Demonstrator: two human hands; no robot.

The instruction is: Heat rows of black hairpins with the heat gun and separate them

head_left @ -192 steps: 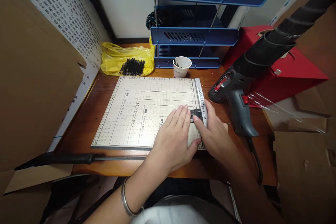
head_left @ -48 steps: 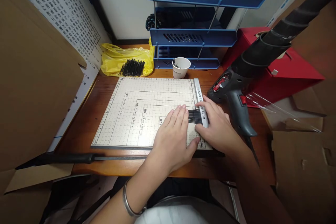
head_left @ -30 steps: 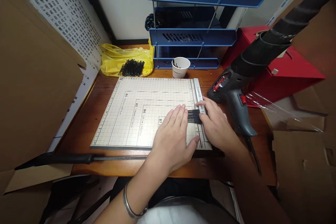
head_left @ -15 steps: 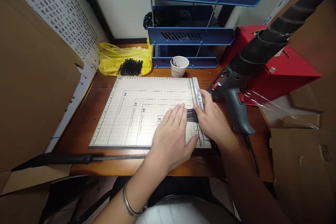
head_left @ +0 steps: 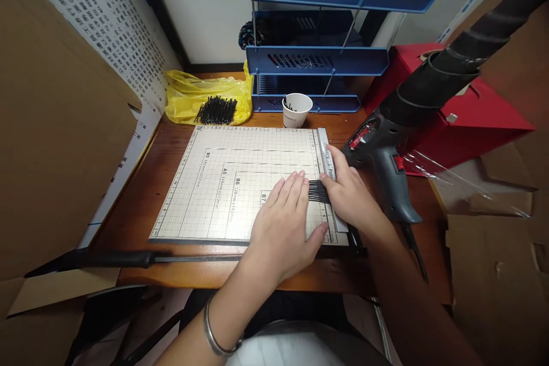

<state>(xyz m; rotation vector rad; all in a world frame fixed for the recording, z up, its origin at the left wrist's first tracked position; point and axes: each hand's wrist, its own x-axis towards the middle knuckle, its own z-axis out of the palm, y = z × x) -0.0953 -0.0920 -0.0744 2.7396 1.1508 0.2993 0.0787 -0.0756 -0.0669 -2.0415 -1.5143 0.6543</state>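
A row of thin black sticks (head_left: 318, 191) lies on the gridded board of a paper cutter (head_left: 240, 177), against its right guide bar (head_left: 326, 155). My left hand (head_left: 285, 223) lies flat on the board with its fingers stretched out, fingertips touching the left ends of the sticks. My right hand (head_left: 351, 194) rests over the guide bar, fingers curled down against the right ends of the sticks. The sticks sit pressed between both hands.
A grey heat gun (head_left: 388, 166) stands right of the cutter. Behind are a white paper cup (head_left: 297, 110), a yellow bag with more black sticks (head_left: 214, 104), blue stacked trays (head_left: 317, 57) and a red box (head_left: 467, 114). Cardboard walls flank both sides. The cutter's black lever (head_left: 128, 259) lies along the table's front edge.
My right hand has shifted slightly over the guide bar and now covers the sticks' right ends more closely. My left hand has stayed flat in place.
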